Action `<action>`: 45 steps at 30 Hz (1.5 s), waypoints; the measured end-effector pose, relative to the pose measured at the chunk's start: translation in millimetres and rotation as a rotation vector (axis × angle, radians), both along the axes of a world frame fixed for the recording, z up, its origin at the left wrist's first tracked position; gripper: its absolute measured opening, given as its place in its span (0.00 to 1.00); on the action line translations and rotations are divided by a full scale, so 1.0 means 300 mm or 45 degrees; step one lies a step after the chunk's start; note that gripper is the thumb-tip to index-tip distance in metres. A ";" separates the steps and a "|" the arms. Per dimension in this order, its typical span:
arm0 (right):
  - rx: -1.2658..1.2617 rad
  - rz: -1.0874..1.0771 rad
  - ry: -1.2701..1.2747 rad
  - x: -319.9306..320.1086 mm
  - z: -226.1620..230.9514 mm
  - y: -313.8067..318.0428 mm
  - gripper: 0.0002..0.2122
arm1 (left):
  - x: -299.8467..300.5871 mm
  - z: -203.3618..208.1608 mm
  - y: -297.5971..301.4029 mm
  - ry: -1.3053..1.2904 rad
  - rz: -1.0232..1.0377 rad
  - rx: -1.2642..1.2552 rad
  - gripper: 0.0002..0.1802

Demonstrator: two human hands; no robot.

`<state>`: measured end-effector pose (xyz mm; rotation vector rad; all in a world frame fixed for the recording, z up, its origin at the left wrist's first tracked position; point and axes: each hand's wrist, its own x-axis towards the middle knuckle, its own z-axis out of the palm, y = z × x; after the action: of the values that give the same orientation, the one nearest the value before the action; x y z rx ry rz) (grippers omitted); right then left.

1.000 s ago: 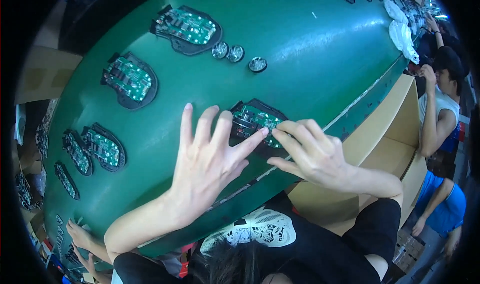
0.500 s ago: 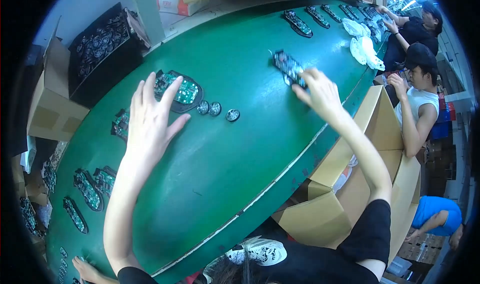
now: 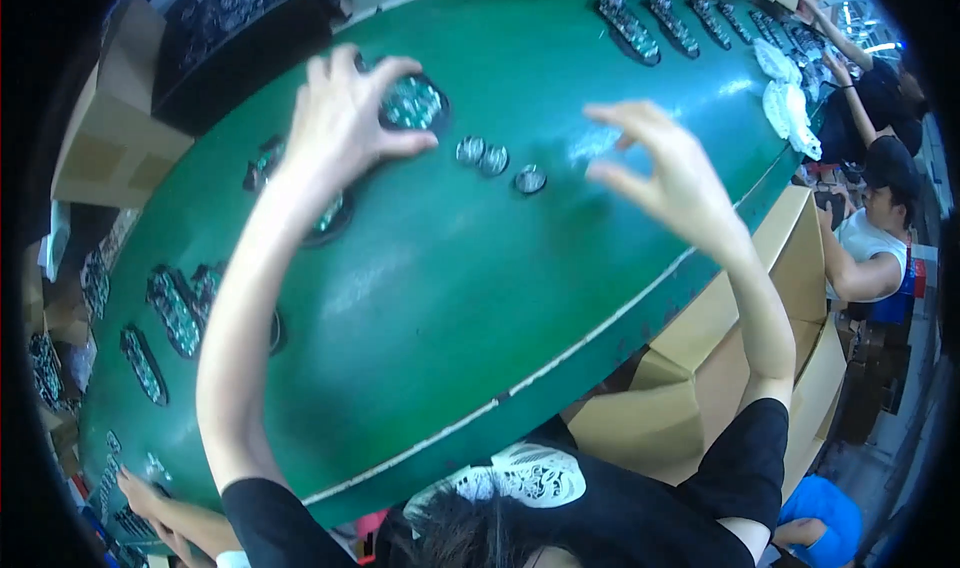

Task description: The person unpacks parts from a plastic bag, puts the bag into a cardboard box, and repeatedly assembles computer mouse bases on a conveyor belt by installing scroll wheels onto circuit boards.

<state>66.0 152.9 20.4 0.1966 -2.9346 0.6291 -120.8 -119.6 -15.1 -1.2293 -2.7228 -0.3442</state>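
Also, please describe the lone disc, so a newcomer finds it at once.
On the green table, look between the left hand and the right hand. The lone disc lies there, apart from the paired discs and nearer the right hand.

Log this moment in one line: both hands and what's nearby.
left hand: at circuit-board assembly, grip unclear | right hand: open, nothing visible in it, over green table | nearby: three small round discs between the hands

From here the green table [image 3: 430, 318] looks smooth and glossy; the upper-centre circuit board [image 3: 413, 103] glints, the lower-right box [image 3: 640, 428] is matt cardboard.
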 end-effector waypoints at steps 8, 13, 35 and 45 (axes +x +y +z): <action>0.129 -0.116 0.099 0.037 -0.135 -0.182 0.16 | 0.378 0.063 -0.124 -0.320 -0.283 0.061 0.49; -0.029 -0.105 0.079 0.022 -0.149 -0.158 0.11 | 0.605 -0.050 -0.122 -0.465 -0.444 0.112 0.54; 0.371 0.419 0.197 0.084 -0.023 -0.401 0.22 | 0.634 -0.040 -0.191 -0.220 -0.304 -0.044 0.38; 0.438 0.480 0.036 0.067 0.019 -0.385 0.18 | 0.620 -0.042 -0.171 -0.220 -0.335 -0.059 0.39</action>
<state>86.1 37.4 26.0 0.7989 -2.9759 0.1476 65.3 -170.9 -27.7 -1.6483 -2.7235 -0.4372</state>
